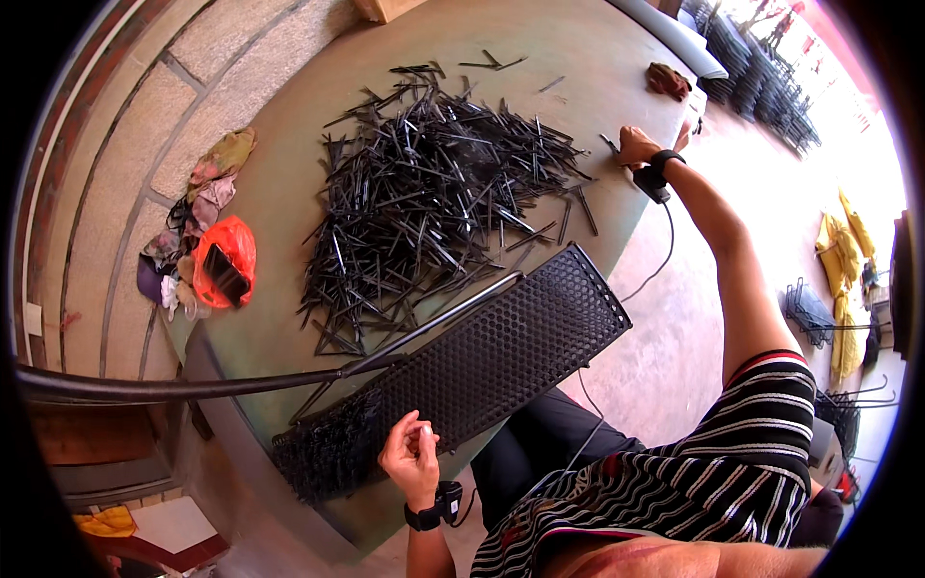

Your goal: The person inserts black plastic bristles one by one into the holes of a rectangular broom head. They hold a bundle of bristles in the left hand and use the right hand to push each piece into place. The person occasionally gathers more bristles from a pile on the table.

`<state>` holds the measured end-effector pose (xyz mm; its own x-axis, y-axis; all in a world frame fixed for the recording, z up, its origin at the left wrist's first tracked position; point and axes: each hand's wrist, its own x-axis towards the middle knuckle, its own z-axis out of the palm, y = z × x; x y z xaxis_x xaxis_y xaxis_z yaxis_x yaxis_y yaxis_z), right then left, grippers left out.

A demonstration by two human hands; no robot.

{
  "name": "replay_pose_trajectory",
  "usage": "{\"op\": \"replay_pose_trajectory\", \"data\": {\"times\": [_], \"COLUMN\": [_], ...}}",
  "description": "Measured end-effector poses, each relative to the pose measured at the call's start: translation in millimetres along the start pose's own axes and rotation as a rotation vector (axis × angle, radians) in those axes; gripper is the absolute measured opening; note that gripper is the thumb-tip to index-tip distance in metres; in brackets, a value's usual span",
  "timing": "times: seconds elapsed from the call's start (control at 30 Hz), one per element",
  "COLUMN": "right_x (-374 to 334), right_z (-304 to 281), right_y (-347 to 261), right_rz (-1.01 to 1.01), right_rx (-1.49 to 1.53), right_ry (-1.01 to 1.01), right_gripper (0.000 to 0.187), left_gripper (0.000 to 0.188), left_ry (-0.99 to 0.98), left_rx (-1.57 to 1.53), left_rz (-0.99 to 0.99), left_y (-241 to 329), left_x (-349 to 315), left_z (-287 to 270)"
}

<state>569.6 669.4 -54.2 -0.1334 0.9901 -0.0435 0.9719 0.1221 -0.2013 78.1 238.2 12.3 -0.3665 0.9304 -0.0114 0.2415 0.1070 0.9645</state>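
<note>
A long black perforated panel (pixel 511 352) in a wire frame lies slantwise in front of me over the table's near edge. Its left end is crowded with dark strips (pixel 328 448). Against the panel's near edge is my left hand (pixel 412 455), its fingers curled and thumb pressed in; whatever they pinch is too small to make out. My right hand (pixel 639 147) is stretched out to the table's right edge, closed, with a short dark piece (pixel 609 144) sticking out beside its fingers. Between the hands and the wall spreads a big heap of thin black strips (pixel 434 183).
A dark metal bar (pixel 193 388) runs in from the left to the panel. On the greenish table (pixel 549 43), a phone (pixel 225 278) lies on a red plastic bag (pixel 250 246) beside rags (pixel 214 197). A brown cloth (pixel 669 81) sits far right. Cables trail from both wrist devices.
</note>
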Motion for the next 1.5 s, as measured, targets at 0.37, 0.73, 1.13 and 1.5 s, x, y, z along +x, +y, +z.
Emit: {"op": "replay_pose_trajectory", "data": {"times": [0.37, 0.73, 1.13, 1.5], "right_x": [58, 42, 40, 30], "right_z": [-36, -13, -8, -17], "right_y": [-119, -157, -157, -172], "right_rz": [-0.068, -0.173, 0.011, 0.083], "right_rx": [0.094, -0.005, 0.117, 0.155], "right_ry": [-0.036, -0.421, -0.33, -0.357], "right_gripper": [0.078, 0.09, 0.071, 0.071], "left_gripper": [0.021, 0.021, 0.022, 0.021], "left_ry": [0.012, 0.011, 0.002, 0.005], "left_rx": [-0.014, -0.003, -0.021, -0.019], "left_rz": [-0.017, -0.019, -0.028, -0.026], "left_y": [0, 0, 0, -1], "left_x": [2, -1, -1, -1], "left_z": [0, -1, -2, -1]}}
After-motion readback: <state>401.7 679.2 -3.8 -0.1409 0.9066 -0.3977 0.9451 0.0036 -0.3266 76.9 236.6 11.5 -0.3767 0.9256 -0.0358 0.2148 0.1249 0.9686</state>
